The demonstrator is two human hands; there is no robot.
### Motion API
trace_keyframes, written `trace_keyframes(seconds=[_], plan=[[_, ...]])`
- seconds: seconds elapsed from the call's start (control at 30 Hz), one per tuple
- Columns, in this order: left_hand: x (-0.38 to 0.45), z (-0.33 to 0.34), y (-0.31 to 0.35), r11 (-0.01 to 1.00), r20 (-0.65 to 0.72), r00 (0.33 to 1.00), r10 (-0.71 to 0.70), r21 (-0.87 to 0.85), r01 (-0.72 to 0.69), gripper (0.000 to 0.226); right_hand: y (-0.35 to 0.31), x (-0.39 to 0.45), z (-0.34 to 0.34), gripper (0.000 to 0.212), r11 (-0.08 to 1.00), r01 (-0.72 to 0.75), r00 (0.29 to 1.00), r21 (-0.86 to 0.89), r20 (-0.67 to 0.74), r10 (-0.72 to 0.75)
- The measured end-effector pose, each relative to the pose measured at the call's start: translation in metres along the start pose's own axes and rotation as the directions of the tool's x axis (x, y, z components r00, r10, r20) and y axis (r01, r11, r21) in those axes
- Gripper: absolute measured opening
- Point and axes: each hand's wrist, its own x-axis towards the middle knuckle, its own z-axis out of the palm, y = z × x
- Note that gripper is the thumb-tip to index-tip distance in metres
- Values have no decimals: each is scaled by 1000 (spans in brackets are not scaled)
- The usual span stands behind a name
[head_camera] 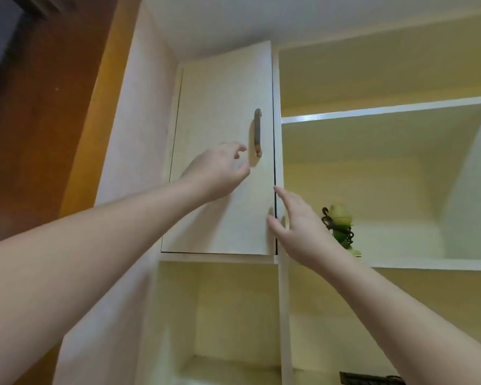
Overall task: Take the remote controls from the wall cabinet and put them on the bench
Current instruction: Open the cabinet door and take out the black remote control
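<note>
Cabinet door (222, 151) is shut, so we cannot see the remote controls; presumably they lie behind it. Its upright handle (257, 132) runs vertically, just right of our left hand (217, 170), which is nearer, fingers loosely spread and empty. Our right hand (297, 226), flat and empty, rests at the door's edge below the handle.

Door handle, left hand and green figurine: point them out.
door handle (257, 132), head view, middle of the bar.
left hand (217, 170), head view, back of the hand.
green figurine (340, 227), head view, its body on the shelf.
</note>
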Motion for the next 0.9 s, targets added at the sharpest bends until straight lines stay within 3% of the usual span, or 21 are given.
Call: trace_keyframes(seconds=[0.17,0.27,0.37,0.47,0.57,0.67,0.83,0.9], plan=[[31,1,2,902,110,968,-227,-350,252,50,-5,9,12,59,938,-112,992,328,-25,127],[43,4,-2,792,159,954,-253,-532,299,44,-1,12,16,55,915,-172,984,364,14,179],[55,9,3,678,189,951,-246,-667,308,19,2,10,20,50,907,-180,983,382,29,183],[63,10,16,520,245,925,-289,-772,367,21,3,8,19,41,848,-224,973,480,59,223],[67,8,25,339,292,888,-354,-845,413,21,1,6,18,46,803,-218,973,554,59,224],[65,5,27,320,321,875,-363,-839,441,22,0,5,17,43,796,-226,970,561,51,239],[57,-3,22,315,337,875,-348,-837,448,19,-11,5,23,30,683,-311,946,661,145,290],[53,-8,21,332,320,885,-338,-839,431,19,-19,3,23,32,663,-305,942,683,116,314]])
